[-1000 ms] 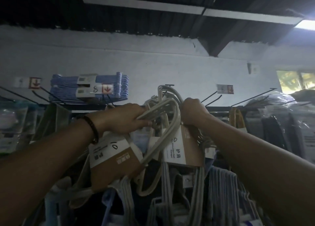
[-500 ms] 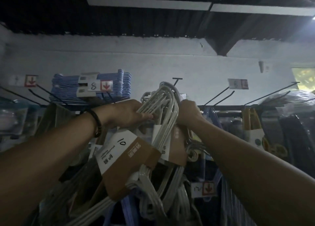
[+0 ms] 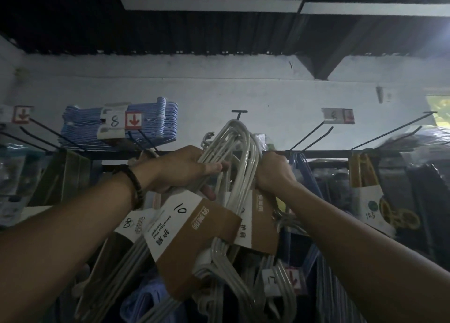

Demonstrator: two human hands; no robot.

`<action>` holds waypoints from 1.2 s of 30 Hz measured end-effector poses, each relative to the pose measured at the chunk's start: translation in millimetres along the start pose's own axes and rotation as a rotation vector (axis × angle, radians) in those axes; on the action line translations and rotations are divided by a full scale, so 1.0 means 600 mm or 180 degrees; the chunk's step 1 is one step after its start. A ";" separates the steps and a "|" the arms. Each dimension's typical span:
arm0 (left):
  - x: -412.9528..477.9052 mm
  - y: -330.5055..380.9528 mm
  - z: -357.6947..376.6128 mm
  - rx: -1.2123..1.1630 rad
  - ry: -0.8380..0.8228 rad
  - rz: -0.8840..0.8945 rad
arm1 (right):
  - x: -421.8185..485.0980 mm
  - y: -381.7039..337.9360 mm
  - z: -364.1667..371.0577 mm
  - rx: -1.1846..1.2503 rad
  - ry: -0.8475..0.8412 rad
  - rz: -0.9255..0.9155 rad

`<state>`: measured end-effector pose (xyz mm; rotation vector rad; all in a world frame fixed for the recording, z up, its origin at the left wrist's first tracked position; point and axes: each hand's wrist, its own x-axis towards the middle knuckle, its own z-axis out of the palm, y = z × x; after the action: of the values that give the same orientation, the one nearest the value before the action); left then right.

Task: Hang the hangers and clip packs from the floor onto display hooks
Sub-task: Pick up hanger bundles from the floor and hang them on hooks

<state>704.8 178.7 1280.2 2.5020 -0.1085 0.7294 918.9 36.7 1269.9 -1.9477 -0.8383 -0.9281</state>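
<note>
Hanging one pack right now. Holds the white hangers (image 3: 239,147) up high in the middle of the frame, just below the black hook (image 3: 239,112) with the flat end. Not on the hook yet, by the look of it.

Grips the looped tops with the left hand (image 3: 180,170), fingers curled round them and thumb underneath. Reaches up with that arm from the lower left, with a dark bracelet (image 3: 136,183) on the wrist. Lets the brown card (image 3: 194,230) marked 10 hang tilted below the hand.

Clenches the right hand (image 3: 272,172) just under the black rail (image 3: 328,153), right beside the hanger tops. Seems to grip the top of a second pack (image 3: 261,215) there, but hard to tell past the fist. Stretches that arm up from the lower right.

Next, most likely: lift the loops a bit higher, line them up with the tip of the hook, and slide them back toward the rail. Needs care so no loop misses the tip. Then let go slowly, so nothing swings off.

Shows blue hangers (image 3: 146,125) in the upper left of the frame, with a tag marked 8.
</note>
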 end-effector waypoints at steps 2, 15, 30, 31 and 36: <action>0.005 -0.006 0.005 -0.0158 0.0161 -0.0237 | 0.012 -0.010 0.017 -0.0261 -0.0057 -0.0049; 0.012 -0.033 0.022 0.0464 0.1080 -0.0724 | 0.052 -0.010 0.056 -0.0417 -0.1540 0.0301; 0.051 0.007 0.068 0.0337 0.2181 -0.0094 | -0.073 -0.068 -0.100 -0.0350 -0.0845 -0.1021; 0.055 0.010 0.070 0.0286 0.2195 -0.0047 | -0.072 -0.067 -0.096 -0.0463 -0.0613 -0.1031; 0.059 0.019 0.082 0.0476 0.2009 0.0206 | -0.072 -0.058 -0.089 -0.1186 -0.0018 -0.0976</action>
<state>755.8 146.1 1268.9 2.2849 0.0960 1.5599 852.7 -2.9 1268.6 -2.1709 -1.0458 -1.3385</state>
